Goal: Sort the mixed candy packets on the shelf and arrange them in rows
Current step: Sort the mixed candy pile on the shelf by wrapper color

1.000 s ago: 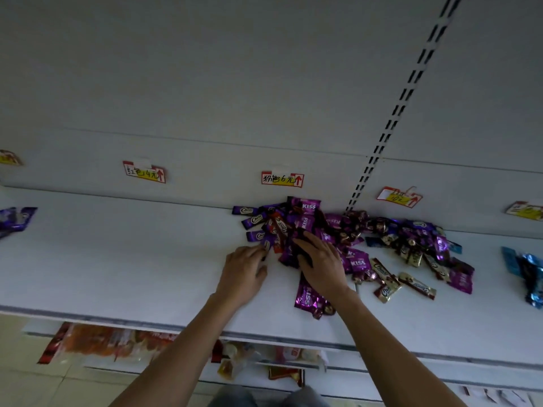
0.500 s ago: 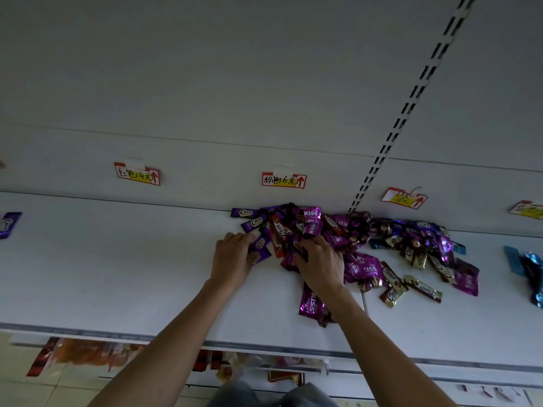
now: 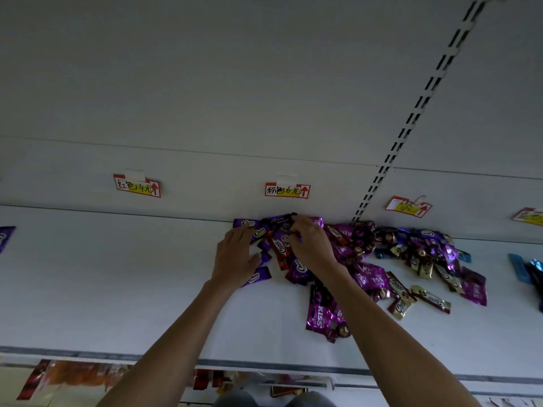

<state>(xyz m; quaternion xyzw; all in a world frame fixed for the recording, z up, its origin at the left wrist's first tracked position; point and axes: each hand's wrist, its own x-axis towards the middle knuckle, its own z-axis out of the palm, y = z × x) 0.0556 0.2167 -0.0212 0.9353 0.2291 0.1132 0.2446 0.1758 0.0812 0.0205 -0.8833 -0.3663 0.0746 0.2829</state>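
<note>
A mixed heap of candy packets lies on the white shelf, against its back wall: purple, magenta, red and gold wrappers. My left hand lies flat with straight fingers on purple packets at the heap's left edge. My right hand reaches to the back of the heap, and its curled fingers pinch a dark purple packet near the wall. A red packet shows between the two hands. Magenta packets lie nearer the front edge under my right forearm.
Price labels hang on the back wall above the heap, with another label to the left. A slotted upright runs up the wall. Blue packets lie far right, a purple one far left. Goods fill the lower shelf.
Both hands have moved further back into the heap. My right hand has gone from lying on the packets to pinching one at the wall; my left hand has slid up beside it.
</note>
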